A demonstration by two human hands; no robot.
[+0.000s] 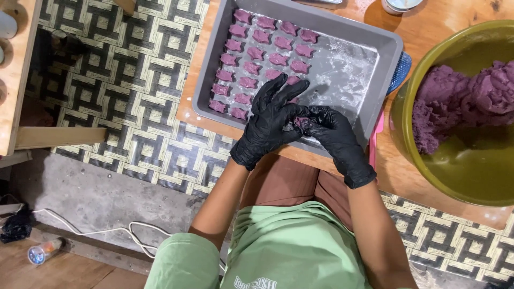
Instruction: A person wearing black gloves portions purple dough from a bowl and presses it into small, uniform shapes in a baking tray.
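**Purple dough getting shaped over the tray**

Both hands in black gloves, meeting just above the near edge of the grey baking tray (390, 51). Left hand (267, 120) half open, fingers fanned toward the rows, palm cupped under a small piece of purple dough (300, 123). Right hand (332, 134) curled over it, fingertips pinching in from the side. Dough piece pressed between the two hands, mostly hidden by the gloves.

Best handled, by the look of it, with light, even pinches: soft dough, easy to squash out of shape. Worth keeping the piece small enough to match the shaped cookies (262, 53) already laid down, and setting it in line with the short rows, close beside its neighbours without touching. Bare floured stretch on the tray's right side, plenty of room there. Risk of a trailing finger denting the nearest finished pieces, with the left hand's fingers right above them.

To the right, a large olive-green bowl (428, 59) holding a big mound of purple dough (460, 99), well apart from the hands. Tray and bowl both on a low wooden worktop (396, 176), a blue item and a pink one tucked between them. Underneath, a woven mat in a black-and-cream pattern (134, 80). Bare concrete floor at the near left, a white cable (107, 230) snaking across it, a small plastic bottle (44, 251) lying on its side. Wooden furniture along the left edge.
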